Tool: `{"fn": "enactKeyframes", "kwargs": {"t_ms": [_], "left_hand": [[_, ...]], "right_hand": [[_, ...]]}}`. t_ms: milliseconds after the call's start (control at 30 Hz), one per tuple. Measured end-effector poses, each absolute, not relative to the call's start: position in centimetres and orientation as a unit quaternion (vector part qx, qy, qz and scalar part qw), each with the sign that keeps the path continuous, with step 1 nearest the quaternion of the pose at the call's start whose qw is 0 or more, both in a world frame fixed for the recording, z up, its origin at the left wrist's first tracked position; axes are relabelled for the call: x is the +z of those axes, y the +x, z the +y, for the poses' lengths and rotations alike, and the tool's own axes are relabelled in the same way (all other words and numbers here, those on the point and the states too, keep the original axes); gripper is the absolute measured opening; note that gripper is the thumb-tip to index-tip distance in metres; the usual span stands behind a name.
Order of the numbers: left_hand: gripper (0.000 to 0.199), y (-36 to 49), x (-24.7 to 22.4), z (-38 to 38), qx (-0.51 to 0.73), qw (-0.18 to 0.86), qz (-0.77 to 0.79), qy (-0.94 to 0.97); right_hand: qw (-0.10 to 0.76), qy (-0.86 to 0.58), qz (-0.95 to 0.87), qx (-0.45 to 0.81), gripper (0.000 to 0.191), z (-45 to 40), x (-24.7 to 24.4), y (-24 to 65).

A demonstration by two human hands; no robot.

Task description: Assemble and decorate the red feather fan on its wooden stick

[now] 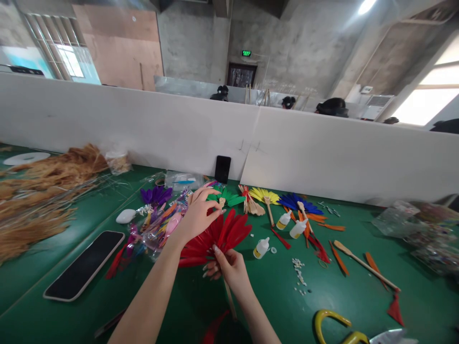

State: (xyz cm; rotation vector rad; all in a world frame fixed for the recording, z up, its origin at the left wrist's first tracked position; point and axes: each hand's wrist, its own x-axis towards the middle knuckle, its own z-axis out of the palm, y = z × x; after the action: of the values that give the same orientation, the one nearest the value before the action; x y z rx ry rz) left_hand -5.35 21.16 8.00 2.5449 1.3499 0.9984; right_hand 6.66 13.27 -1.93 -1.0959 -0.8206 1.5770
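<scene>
A fan of red feathers [231, 229] on a wooden stick is held low over the green table. My right hand [229, 267] pinches the base of the fan, thumb on top and fingers beneath. Above the feathers' upper left side is my left hand [202, 210], its fingers bent and apart, with nothing visible between them. Just behind it lies a green feather fan [229, 198]. Further right are a yellow fan [264, 194] and a blue fan [292, 203]. A red tassel [214, 328] hangs near the stick's lower end.
Small glue bottles [261, 248] stand right of the red fan, near white beads [298, 273]. Yellow-handled scissors [353, 337] lie at the front right. At left are a phone [84, 265] and brown fibres [71, 167]. A white partition [179, 129] borders the table's back.
</scene>
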Motion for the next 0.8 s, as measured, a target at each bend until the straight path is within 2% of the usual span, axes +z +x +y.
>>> {"fn": "enactKeyframes", "kwargs": {"t_ms": [633,800], "left_hand": [[0.018,-5.8,7.7,21.5,0.327,0.029,0.452,0.829],[0.019,-7.1,8.3,21.9,0.380,-0.002,0.459,0.803]], "right_hand": [[0.495,-0.439,-0.345,0.666,0.053,13.4,-2.2,6.8],[0.499,-0.440,-0.346,0.661,0.051,13.3,-2.0,6.9]]}}
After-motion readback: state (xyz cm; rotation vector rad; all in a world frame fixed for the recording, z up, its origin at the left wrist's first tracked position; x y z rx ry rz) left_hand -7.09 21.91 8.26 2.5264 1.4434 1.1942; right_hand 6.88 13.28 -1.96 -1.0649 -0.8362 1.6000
